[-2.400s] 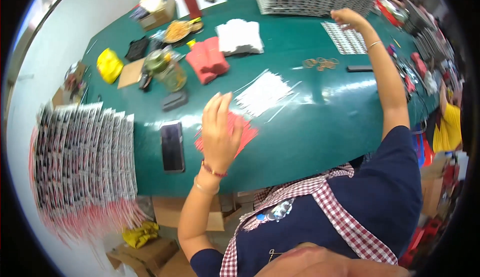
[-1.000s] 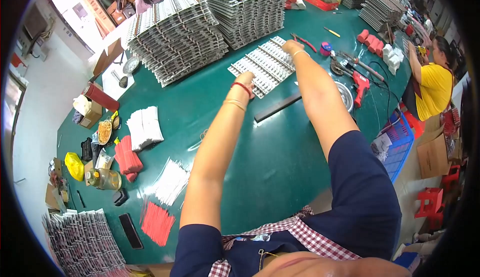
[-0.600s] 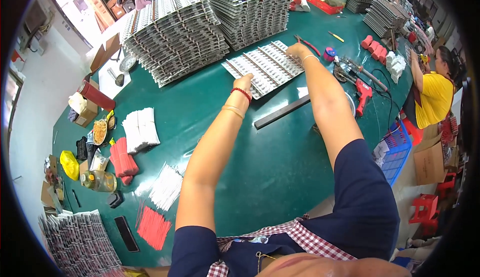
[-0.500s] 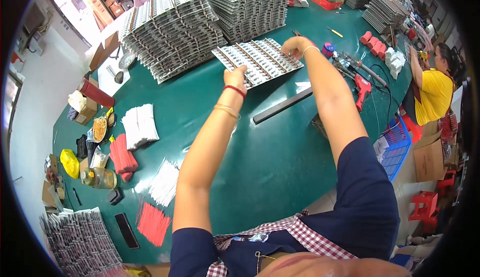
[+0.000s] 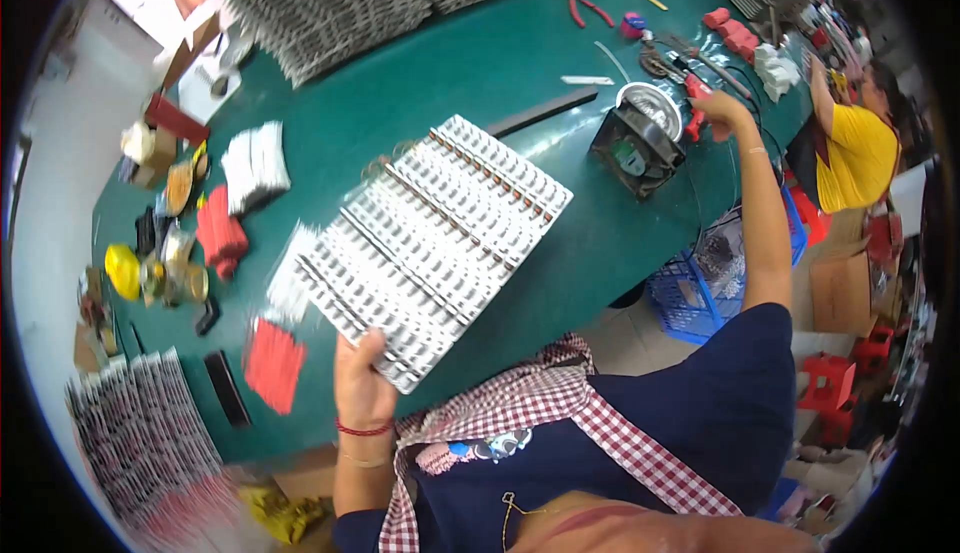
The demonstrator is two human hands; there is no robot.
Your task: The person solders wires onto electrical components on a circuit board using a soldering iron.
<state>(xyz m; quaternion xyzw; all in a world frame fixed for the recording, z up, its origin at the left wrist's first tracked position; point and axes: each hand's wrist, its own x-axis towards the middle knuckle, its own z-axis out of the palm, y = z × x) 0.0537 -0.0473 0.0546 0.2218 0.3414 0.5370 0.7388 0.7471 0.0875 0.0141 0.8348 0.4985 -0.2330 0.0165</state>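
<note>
Change: ridged white panel (image 5: 435, 243), earlier held two-handed near tall stacks (image 5: 335, 13), now drawn back, slanted over counter (image 5: 560, 288). Left hand (image 5: 365, 383) alone grips near corner. Right hand (image 5: 718, 113) off panel, at red glue gun (image 5: 695, 105); whether closed on it, cannot tell. Support apparently one-handed.

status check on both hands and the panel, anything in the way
Left hand gripping panel by near edge. Right hand at red glue gun, grip unclear. Black box between panel and right hand.
</note>
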